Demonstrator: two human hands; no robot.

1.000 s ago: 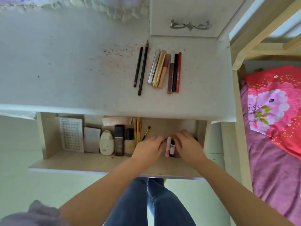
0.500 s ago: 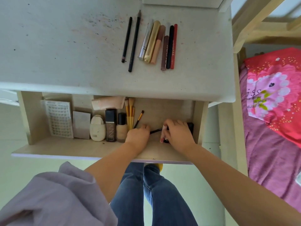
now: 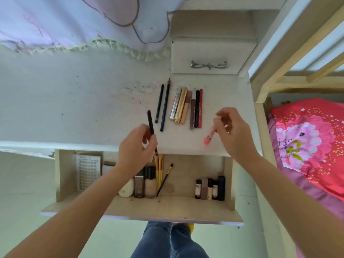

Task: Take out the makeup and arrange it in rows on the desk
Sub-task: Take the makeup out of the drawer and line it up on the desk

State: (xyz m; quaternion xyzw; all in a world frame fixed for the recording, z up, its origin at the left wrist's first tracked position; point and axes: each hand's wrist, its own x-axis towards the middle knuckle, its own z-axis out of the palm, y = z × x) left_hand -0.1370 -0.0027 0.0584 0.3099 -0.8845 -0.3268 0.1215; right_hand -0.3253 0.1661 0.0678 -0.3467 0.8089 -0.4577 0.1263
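My left hand (image 3: pixel 135 149) pinches a thin black pencil (image 3: pixel 150 123) upright over the desk's front edge, left of the row. My right hand (image 3: pixel 232 131) holds a pink tube (image 3: pixel 210 133) with a coral cap, tilted just right of the row. A row of makeup sticks (image 3: pixel 184 107) lies on the white desk (image 3: pixel 74 101): two dark pencils, a silver and a gold tube, a peach one, a brown one, a black one, a red one. Below, the open drawer (image 3: pixel 141 211) holds foundation bottles (image 3: pixel 147 185), yellow brushes (image 3: pixel 160 170) and several small tubes (image 3: pixel 210 189) at its right end.
A small closed drawer unit (image 3: pixel 208 58) with a metal handle stands behind the row. A lilac fringed cloth (image 3: pixel 74 25) hangs over the desk's back left. A wooden bed frame (image 3: pixel 260 90) and a pink bedspread (image 3: pixel 307 136) lie right of the desk. A white perforated tray (image 3: pixel 87 172) sits in the drawer's left end.
Both hands have come up out of the drawer to the desk top, the left now holding a black pencil and the right a pink tube. The camera has tilted up.
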